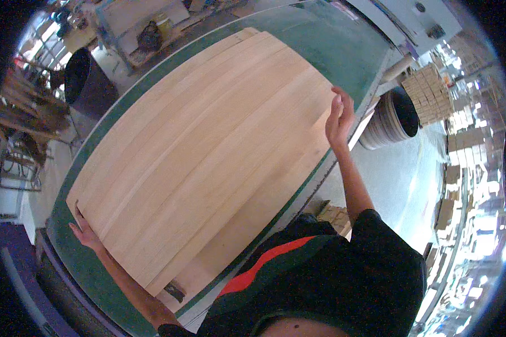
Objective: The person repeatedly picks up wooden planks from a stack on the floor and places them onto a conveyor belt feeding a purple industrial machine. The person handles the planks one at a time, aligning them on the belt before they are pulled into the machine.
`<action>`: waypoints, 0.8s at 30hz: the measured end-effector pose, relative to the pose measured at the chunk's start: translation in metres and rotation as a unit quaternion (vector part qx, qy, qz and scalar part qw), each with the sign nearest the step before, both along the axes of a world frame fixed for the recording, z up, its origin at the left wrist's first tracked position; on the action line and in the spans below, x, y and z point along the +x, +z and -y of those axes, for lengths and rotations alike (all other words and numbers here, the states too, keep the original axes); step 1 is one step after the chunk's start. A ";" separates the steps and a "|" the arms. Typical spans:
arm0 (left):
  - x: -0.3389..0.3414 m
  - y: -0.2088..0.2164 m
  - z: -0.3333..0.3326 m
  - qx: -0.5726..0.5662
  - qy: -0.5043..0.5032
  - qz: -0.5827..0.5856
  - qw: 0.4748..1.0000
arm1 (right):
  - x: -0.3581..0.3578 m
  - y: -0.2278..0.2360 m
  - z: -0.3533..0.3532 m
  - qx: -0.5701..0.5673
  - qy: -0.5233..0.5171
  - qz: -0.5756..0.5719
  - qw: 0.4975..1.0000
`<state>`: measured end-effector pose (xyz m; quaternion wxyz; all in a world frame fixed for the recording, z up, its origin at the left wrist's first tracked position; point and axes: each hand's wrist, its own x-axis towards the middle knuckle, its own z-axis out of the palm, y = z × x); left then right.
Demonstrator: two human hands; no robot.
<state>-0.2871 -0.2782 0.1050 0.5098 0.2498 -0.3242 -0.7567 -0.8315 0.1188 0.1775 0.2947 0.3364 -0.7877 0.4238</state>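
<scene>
A large light-wood panel [197, 146], made of long strips, lies across a green-topped table [315, 33]. Along its near side a smoother wooden board [225, 247] shows, partly covered by it. My left hand [87, 233] is at the panel's left end, fingers spread against the corner edge. At the right end, my right hand [340, 121] is raised on its side by the edge, fingers and thumb apart. Neither hand is wrapped round the wood. A small dark object [175, 291] lies by the panel's near left corner; its kind is unclear.
A dark round bin [84, 81] stands beyond the table at the left. On the right are a ribbed round bin [385, 121] and stacked wood pieces [427, 92]. A pale machine housing [410, 22] borders the far right, and more wood stacks [461, 146] line the floor.
</scene>
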 end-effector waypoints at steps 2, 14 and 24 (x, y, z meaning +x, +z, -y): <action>0.008 -0.009 -0.005 -0.039 -0.033 0.009 0.999 | -0.006 0.018 0.042 0.040 0.067 -0.012 0.997; 0.001 -0.003 -0.007 -0.228 0.093 0.228 0.942 | -0.156 -0.042 0.292 0.467 0.211 -0.069 0.856; -0.022 0.016 -0.017 -0.075 0.118 0.218 0.966 | -0.150 -0.031 0.275 0.476 0.158 -0.048 0.864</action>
